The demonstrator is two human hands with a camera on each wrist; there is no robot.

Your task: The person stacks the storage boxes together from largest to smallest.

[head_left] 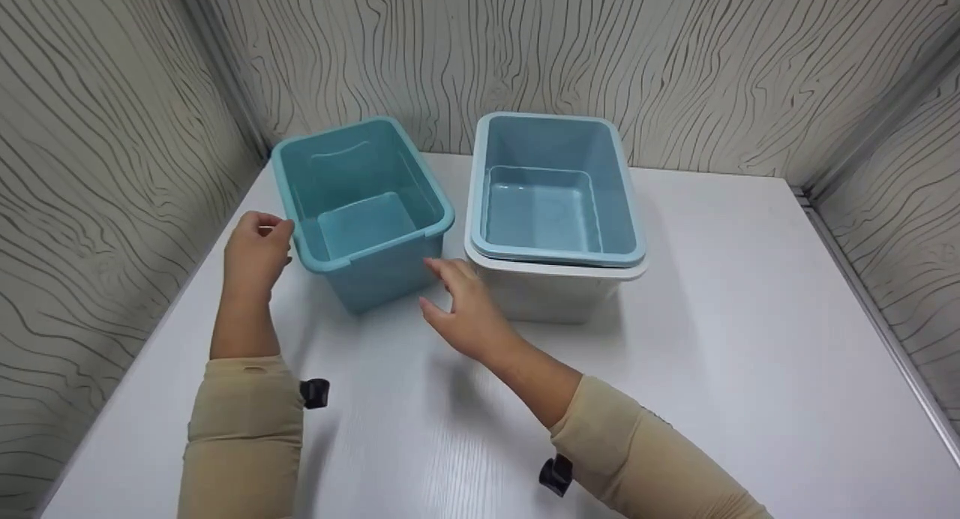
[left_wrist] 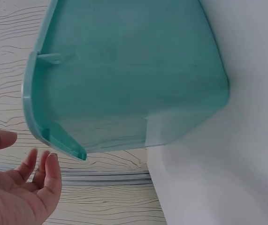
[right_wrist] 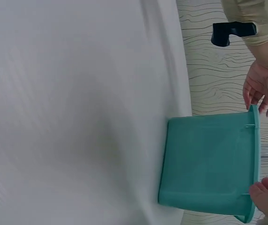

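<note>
A teal plastic bin (head_left: pixel 390 275) stands upright and turned at an angle on the left of the white table, with nothing inside it. Beside its left rim is my left hand (head_left: pixel 257 253), fingers loosely bent; the left wrist view shows these fingers (left_wrist: pixel 51 176) apart from the rim with nothing in them. My right hand (head_left: pixel 469 313) hovers by the bin's front right corner, thumb and fingers spread and relaxed. In the right wrist view its fingertips (right_wrist: pixel 256 188) overlap the teal rim.
Right of the teal bin, a light blue bin (head_left: pixel 555 140) sits nested in a white bin (head_left: pixel 547 294). Wood-patterned walls (head_left: pixel 450 61) enclose the back and sides of the white table (head_left: pixel 750 316). A dark clip (head_left: pixel 315 393) is fixed at the left sleeve.
</note>
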